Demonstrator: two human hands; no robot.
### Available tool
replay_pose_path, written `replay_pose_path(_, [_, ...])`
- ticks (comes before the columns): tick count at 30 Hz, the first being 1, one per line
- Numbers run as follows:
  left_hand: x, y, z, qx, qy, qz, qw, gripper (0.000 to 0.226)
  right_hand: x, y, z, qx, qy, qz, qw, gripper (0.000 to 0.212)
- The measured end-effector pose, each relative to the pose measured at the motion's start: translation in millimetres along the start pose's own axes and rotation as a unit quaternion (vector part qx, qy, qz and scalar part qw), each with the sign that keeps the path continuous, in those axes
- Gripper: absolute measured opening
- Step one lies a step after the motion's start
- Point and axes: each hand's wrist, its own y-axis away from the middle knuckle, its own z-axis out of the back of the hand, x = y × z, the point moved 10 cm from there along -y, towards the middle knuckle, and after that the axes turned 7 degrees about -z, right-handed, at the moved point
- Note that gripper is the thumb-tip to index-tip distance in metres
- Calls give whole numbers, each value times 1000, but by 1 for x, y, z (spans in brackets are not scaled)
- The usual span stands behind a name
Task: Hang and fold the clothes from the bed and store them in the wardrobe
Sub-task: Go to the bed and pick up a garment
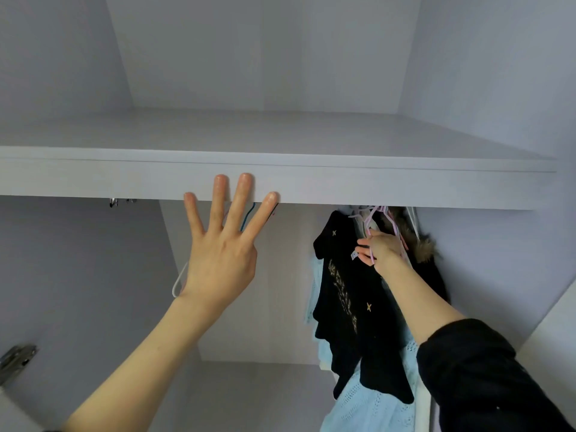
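Looking up into the wardrobe (280,73) interior: pale lilac-white panels, with a shelf (343,182) running across the frame.

Left hand (218,260): raised, fingers straight and spread, palm away from the camera. Fingertips overlap the shelf's front edge; whether they press on it or only lie in front of it I cannot tell. Nothing held — hand released. Behind it, parts of empty hangers show: a white hanger (178,283) loop near the wrist and a blue hanger (247,217) hook between the fingers.

Right hand (378,247): reaches up under the shelf at right, fingers curled round a cluster of pink hangers (394,227) — grasping them. The hooks rise toward the underside of the shelf; the rail itself is hidden, so I cannot tell whether they are seated on it. Forearm bare, a dark sleeve (486,378) pushed up toward the elbow.

Clothes: a black garment (349,294) with small gold cross marks and gold embroidery hangs just left of the right hand, draping downward. A light blue knit garment (374,406) shows beneath and behind it, open-work texture visible at the bottom edge. To the right of the hand, a dark garment with a brown fur trim (425,249) sits against the side panel.

Other: a metal hinge (17,358) at lower left; a small metal fitting (113,202) under the shelf at left.
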Motion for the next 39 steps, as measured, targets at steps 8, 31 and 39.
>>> replay_pose_path(8, [0,0,-1,12,-3,0,1000,106,6,16,7,-11,-61,115,991,37])
replay_pose_path(31, [-1,1,-3,34,-2,2,999,110,51,6,21,-170,192,166,952,32])
replay_pose_path(39, [-5,7,11,72,65,1,995,97,34,64,17,-117,241,216,939,42])
